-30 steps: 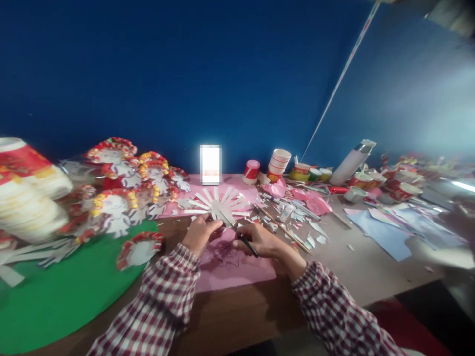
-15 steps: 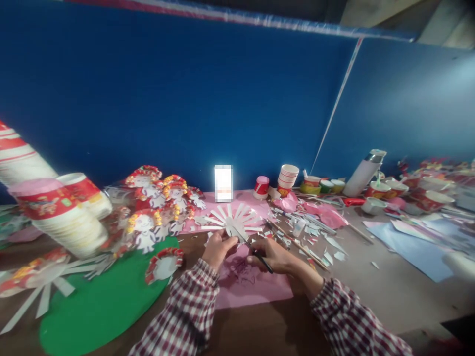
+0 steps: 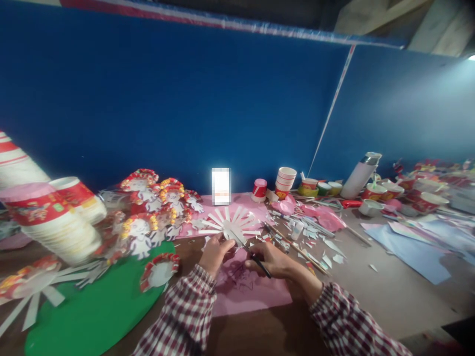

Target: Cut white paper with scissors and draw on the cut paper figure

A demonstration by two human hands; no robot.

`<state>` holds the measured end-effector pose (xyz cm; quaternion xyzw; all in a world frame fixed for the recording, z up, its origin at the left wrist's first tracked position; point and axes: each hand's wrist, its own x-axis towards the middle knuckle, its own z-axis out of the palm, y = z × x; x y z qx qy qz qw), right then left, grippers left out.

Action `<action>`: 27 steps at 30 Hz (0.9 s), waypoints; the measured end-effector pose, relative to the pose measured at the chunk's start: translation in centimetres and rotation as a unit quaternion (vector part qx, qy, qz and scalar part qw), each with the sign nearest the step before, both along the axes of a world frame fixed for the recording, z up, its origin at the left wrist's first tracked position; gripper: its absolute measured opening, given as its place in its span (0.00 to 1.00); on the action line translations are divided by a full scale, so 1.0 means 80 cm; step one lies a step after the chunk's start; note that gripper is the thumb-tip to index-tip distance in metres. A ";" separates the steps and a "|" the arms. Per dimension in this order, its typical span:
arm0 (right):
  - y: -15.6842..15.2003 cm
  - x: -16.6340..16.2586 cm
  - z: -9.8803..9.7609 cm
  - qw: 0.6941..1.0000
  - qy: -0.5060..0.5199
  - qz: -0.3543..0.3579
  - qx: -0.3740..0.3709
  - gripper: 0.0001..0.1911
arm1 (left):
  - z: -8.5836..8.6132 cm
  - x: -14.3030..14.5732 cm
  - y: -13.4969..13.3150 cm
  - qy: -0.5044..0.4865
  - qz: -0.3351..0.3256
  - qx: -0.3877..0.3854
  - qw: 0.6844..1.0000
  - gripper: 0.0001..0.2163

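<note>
At the centre of the frame, the left hand pinches the near edge of a white paper piece, its cut strips fanned upward. Just right of centre, the right hand grips dark-handled scissors, blades pointing at the paper; how wide they stand is unclear. The left thumb lies near the blades, so a slip could nick it. A cut run too deep might sever a strip, and a loose pinch could let the paper twist.
</note>
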<state>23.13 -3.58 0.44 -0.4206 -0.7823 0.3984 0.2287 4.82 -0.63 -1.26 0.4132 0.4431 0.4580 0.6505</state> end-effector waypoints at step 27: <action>0.000 -0.002 -0.001 1.000 -0.004 -0.006 -0.007 0.16 | 0.000 -0.002 0.001 0.011 0.004 0.002 1.000 0.10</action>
